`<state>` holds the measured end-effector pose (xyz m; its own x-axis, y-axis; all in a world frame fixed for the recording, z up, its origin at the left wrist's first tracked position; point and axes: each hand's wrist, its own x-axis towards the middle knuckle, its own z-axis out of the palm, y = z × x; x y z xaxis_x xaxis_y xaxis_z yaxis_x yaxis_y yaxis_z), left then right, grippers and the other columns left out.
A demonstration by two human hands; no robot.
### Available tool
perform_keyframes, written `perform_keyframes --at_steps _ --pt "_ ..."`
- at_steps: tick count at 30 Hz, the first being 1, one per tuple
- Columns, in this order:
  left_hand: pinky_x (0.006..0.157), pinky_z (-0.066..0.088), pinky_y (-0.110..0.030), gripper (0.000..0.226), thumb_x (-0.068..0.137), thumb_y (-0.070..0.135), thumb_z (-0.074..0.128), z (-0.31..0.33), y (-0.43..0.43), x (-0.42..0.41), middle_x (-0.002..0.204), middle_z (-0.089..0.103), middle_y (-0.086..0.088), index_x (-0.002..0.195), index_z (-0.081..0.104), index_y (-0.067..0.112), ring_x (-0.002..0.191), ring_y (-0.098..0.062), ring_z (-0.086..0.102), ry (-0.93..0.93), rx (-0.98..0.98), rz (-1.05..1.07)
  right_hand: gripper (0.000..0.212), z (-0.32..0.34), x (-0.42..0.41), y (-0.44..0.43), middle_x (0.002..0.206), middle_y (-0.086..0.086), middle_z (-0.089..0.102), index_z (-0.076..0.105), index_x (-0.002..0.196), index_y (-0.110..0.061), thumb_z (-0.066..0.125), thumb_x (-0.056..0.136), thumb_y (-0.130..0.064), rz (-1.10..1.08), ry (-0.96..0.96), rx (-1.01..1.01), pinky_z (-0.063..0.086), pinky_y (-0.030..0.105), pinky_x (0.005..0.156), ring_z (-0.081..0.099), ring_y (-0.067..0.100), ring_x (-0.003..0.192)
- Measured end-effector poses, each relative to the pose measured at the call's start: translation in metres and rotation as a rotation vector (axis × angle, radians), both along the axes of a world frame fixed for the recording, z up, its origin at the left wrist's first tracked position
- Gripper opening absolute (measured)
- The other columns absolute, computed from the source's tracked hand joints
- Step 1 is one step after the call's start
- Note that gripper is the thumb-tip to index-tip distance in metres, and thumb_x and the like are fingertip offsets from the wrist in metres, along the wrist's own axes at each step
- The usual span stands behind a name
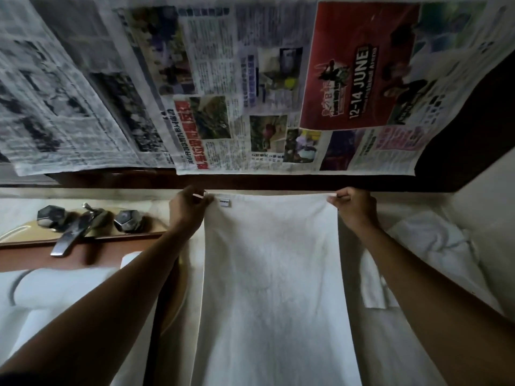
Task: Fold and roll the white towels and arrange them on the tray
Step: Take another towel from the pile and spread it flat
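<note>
A white towel (pixel 271 274) hangs flat in front of me, held up by its two top corners. My left hand (pixel 188 208) pinches the top left corner, beside a small label. My right hand (pixel 354 207) pinches the top right corner. The towel's lower part runs out of the bottom of the view. Rolled white towels (pixel 64 285) lie at the lower left, next to the edge of a tan tray (pixel 178 288) that my left forearm partly hides. A crumpled white towel (pixel 434 240) lies at the right.
A metal tap (pixel 72 232) with two faceted knobs stands at the left over a basin. Newspaper sheets (pixel 223 93) cover the wall above the counter. A folded white cloth (pixel 374 285) lies under my right forearm.
</note>
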<state>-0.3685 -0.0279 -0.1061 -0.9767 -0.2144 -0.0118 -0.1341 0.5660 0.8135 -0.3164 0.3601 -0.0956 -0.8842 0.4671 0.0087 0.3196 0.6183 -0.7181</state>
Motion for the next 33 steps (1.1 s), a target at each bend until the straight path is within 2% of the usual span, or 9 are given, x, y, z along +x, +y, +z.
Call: perform_keyframes --at_steps 6,11,14,17,20,23,26,29,33 --pt "0.075 0.056 -0.035 0.022 0.085 0.042 0.08 -0.061 0.007 -0.037 0.082 0.076 -0.002 0.093 0.074 0.023 0.082 -0.026 0.071 -0.073 -0.201 -0.012 0.022 -0.081 -0.042 0.001 0.09 0.007 0.077 0.075 0.089 -0.016 0.085 0.083 -0.035 -0.044 -0.075 0.068 0.058 0.039 0.079 0.071 0.028 0.086" --pt "0.072 0.043 -0.033 0.029 0.084 0.042 0.079 -0.09 0.011 -0.048 0.099 0.069 -0.006 0.099 0.068 0.02 0.094 -0.029 0.064 -0.057 -0.27 0.01 0.026 -0.127 -0.049 0.002 0.088 0.006 0.075 0.069 0.09 -0.02 0.08 0.084 -0.043 -0.074 -0.012 0.188 0.057 0.043 0.077 0.068 0.031 0.086" --pt "0.075 0.042 -0.038 0.031 0.092 0.038 0.072 -0.092 0.015 -0.032 0.1 0.059 -0.006 0.11 0.057 0.018 0.093 -0.03 0.057 0.149 -0.278 0.025 0.031 -0.123 -0.037 -0.008 0.097 0.009 0.067 0.06 0.097 -0.016 0.077 0.088 -0.041 -0.107 0.155 0.239 0.052 0.041 0.078 0.06 0.032 0.093" --pt "0.089 0.044 -0.044 0.036 0.102 0.038 0.054 -0.093 0.042 -0.002 0.123 0.061 -0.011 0.13 0.058 0.016 0.111 -0.033 0.055 0.304 -0.424 -0.237 0.033 -0.118 -0.015 -0.052 0.121 0.012 0.063 0.066 0.117 -0.014 0.068 0.096 -0.04 0.104 0.308 0.35 0.047 0.048 0.094 0.057 0.037 0.113" --pt "0.12 0.025 -0.05 0.059 0.104 0.048 0.03 -0.113 0.054 0.013 0.166 0.03 -0.005 0.158 0.035 0.026 0.154 -0.026 0.025 0.17 -0.585 -0.557 0.056 -0.132 0.001 -0.086 0.158 0.011 0.042 0.055 0.145 -0.023 0.045 0.101 -0.055 0.36 0.101 0.496 0.023 0.053 0.12 0.036 0.035 0.146" --pt "0.127 0.002 -0.051 0.062 0.105 0.054 0.022 -0.126 0.031 0.006 0.171 0.004 0.008 0.163 0.018 0.033 0.158 -0.014 -0.001 0.093 -0.629 -0.524 0.063 -0.142 0.0 -0.065 0.168 0.004 0.029 0.043 0.155 -0.028 0.024 0.104 -0.06 0.381 -0.035 0.612 0.011 0.061 0.122 0.023 0.027 0.155" --pt "0.126 -0.001 -0.051 0.065 0.104 0.055 0.018 -0.127 0.012 -0.003 0.171 0.0 0.009 0.164 0.012 0.032 0.158 -0.011 -0.003 0.076 -0.705 -0.516 0.068 -0.14 -0.007 -0.03 0.17 0.001 0.022 0.033 0.16 -0.028 0.012 0.104 -0.061 0.346 -0.137 0.613 0.01 0.064 0.122 0.016 0.024 0.157" --pt "0.126 -0.003 -0.051 0.068 0.103 0.057 0.02 -0.116 0.019 0.007 0.172 -0.001 0.004 0.164 0.011 0.03 0.158 -0.014 -0.004 0.088 -0.71 -0.522 0.068 -0.128 -0.001 -0.034 0.173 -0.001 0.007 0.02 0.163 -0.032 0.017 0.103 -0.061 0.314 -0.149 0.483 0.005 0.059 0.125 0.003 0.024 0.159" --pt "0.127 -0.002 -0.048 0.065 0.106 0.05 0.03 -0.106 0.061 0.061 0.172 -0.002 0.003 0.164 0.009 0.03 0.158 -0.017 -0.006 0.154 -0.635 -0.624 0.067 -0.122 0.045 -0.1 0.173 0.005 0.006 0.022 0.163 -0.028 0.035 0.102 -0.052 0.444 -0.042 0.529 0.004 0.055 0.126 0.002 0.027 0.159"
